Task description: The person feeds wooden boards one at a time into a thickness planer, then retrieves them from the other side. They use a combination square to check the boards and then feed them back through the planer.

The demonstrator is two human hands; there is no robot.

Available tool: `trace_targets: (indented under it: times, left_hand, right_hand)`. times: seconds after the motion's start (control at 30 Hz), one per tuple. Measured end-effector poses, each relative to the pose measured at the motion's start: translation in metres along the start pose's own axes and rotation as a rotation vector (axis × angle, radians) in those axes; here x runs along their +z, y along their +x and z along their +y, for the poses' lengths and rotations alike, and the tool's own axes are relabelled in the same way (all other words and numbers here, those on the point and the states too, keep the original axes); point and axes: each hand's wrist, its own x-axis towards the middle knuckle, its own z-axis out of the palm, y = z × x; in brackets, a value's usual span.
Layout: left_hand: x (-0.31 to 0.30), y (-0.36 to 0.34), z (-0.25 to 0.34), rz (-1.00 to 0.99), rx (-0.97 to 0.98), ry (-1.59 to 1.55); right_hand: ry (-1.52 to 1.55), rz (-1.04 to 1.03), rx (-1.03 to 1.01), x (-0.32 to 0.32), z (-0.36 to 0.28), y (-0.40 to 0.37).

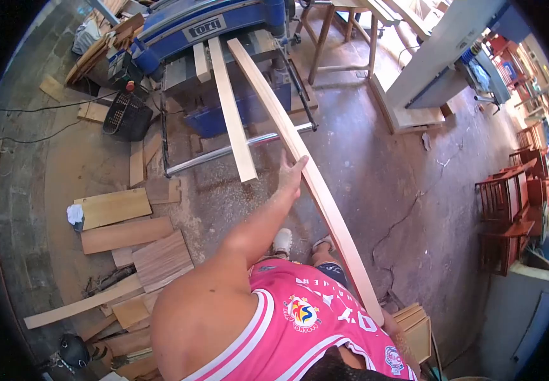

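Observation:
A long pale wooden board (328, 206) runs from the blue machine (205, 28) at the top down past my right side. My left hand (292, 173) is closed round its middle from the left edge. Near the board's lower end, my right hand (389, 322) is against it, with the fingers mostly hidden. The board's far end lies over the machine's bed. Beside it, a second long board (233, 117) sticks out from the machine toward me, and a short wood piece (202, 62) lies to its left.
Loose planks (116, 207) cover the floor at the left. A black basket (128, 116) stands beside the machine, whose metal roller bar (214, 153) crosses low in front. A grey post (446, 60) rises at the upper right, and reddish wooden furniture (509, 203) stands at the far right.

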Motion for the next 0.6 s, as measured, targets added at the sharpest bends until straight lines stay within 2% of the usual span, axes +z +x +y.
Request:
trace_targets:
  times: [0.07,0.17,0.27,0.33,0.4,0.47,0.5,0.57,0.6]
  left_hand:
    - [-0.018,-0.004,-0.005,-0.036,-0.062,0.007]
    - [-0.038,-0.01,-0.021,0.076,-0.042,0.205]
    - [-0.037,-0.039,-0.019,0.174,-0.164,0.29]
    - [-0.044,-0.051,-0.036,0.036,-0.06,0.367]
    - [-0.041,-0.068,-0.042,0.063,-0.031,0.345]
    - [-0.038,-0.08,-0.047,0.171,0.14,0.598]
    - [-0.039,-0.076,-0.046,0.121,0.262,0.528]
    - [-0.031,-0.078,-0.026,0.167,0.278,0.633]
    - [-0.029,-0.081,-0.019,0.209,0.284,0.73]
  right_hand:
    - [0.024,-0.161,0.065,0.027,-0.005,0.014]
    - [-0.037,-0.387,0.09,0.071,-0.019,0.054]
    - [0.019,-0.315,0.033,0.148,-0.038,0.06]
    - [0.017,-0.378,0.108,0.169,-0.039,0.075]
    - [0.008,-0.388,0.073,0.177,-0.034,0.083]
    - [-0.004,-0.396,0.036,0.18,-0.028,0.089]
    - [0.004,-0.447,0.041,0.182,-0.026,0.093]
    - [0.011,-0.507,0.046,0.194,-0.028,0.095]
    - [0.0,-0.466,0.078,0.203,-0.03,0.091]
